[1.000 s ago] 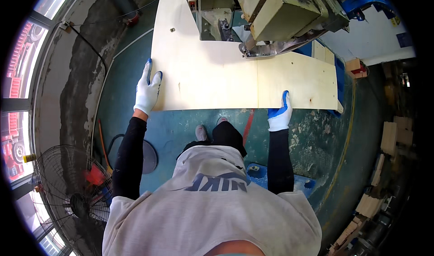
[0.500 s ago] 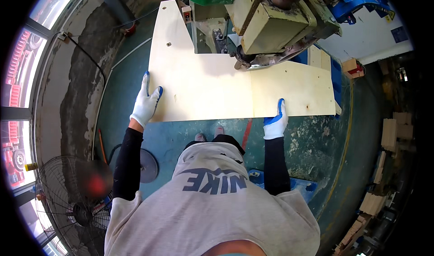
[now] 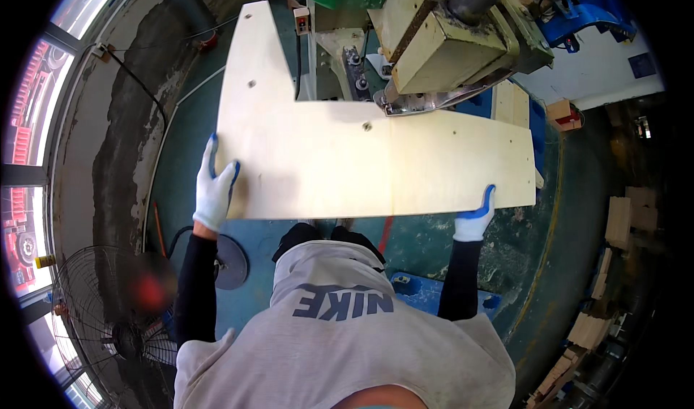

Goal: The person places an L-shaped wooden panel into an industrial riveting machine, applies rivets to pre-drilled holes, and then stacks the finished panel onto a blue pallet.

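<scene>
A large L-shaped pale plywood panel (image 3: 340,156) lies flat under the head of a cream-coloured machine (image 3: 448,40). My left hand (image 3: 215,192), in a white glove with blue fingertips, grips the panel's near left corner. My right hand (image 3: 475,220), gloved the same way, holds the near edge close to the right end. The panel has a few small drilled holes, one just left of the machine's metal foot (image 3: 434,98).
A standing fan (image 3: 119,315) is at the lower left on the green floor. A round black base (image 3: 231,261) sits beside my left arm and a blue block (image 3: 419,286) by my right. Stacked wood blocks (image 3: 614,228) line the right side. Windows run along the left wall.
The panel has slid leftward under the machine head, with both hands staying on its near edge. My view has tipped slightly forward.
</scene>
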A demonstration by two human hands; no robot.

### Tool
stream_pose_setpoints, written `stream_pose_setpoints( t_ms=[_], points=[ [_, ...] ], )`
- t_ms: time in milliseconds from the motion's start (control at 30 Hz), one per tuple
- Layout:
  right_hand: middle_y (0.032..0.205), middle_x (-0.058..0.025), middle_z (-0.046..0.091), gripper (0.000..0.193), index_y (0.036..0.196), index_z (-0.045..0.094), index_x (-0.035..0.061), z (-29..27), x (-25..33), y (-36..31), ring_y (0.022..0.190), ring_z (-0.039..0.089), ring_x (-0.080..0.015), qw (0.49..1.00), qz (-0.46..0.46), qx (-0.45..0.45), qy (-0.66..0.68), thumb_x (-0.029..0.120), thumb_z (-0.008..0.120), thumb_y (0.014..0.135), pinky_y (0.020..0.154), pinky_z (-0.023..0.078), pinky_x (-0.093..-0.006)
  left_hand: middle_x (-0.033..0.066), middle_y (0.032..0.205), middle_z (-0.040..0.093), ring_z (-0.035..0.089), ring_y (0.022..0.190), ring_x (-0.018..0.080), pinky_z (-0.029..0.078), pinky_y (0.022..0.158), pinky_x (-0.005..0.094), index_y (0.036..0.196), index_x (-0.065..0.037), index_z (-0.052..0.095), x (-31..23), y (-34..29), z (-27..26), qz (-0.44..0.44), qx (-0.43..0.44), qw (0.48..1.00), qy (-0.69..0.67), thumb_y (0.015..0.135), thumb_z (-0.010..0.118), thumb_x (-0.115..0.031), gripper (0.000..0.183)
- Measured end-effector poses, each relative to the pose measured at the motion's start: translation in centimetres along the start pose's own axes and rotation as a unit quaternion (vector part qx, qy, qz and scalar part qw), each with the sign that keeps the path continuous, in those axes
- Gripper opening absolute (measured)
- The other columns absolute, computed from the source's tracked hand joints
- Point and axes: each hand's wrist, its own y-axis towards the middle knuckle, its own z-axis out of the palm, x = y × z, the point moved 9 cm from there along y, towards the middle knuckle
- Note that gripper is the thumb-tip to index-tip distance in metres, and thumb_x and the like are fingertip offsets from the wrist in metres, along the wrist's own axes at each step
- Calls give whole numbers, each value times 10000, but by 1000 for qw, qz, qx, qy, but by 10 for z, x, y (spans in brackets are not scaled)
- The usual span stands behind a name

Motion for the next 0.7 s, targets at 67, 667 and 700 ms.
stream_pose_setpoints(
  t_ms=[67,667,700],
  points=[
    [1441,-119,542,554,1455,461,49,17,-30,-54,1299,535,-289,996,69,26,48,429,479,1053,1093,430,-458,116,1567,391,435,1343,130,384,1071,256,1541,44,318,12,-38,-49,-51,-25,997,-48,912,593,29,687],
    [1331,-85,619,411,1349,551,28,65,-115,-75,1210,597,-229,990,104,-28,93,312,507,1056,1040,471,-396,78,1597,363,445,1366,141,402,1078,261,1555,6,318,44,-1,-155,-45,-59,995,-66,961,542,29,635],
    [1332,-85,619,409,1351,549,29,65,-118,-70,1208,598,-230,989,108,-29,97,311,506,1058,1037,474,-397,82,1599,358,442,1369,141,403,1080,261,1556,8,314,45,1,-155,-43,-56,995,-65,963,541,31,635]
  ],
)
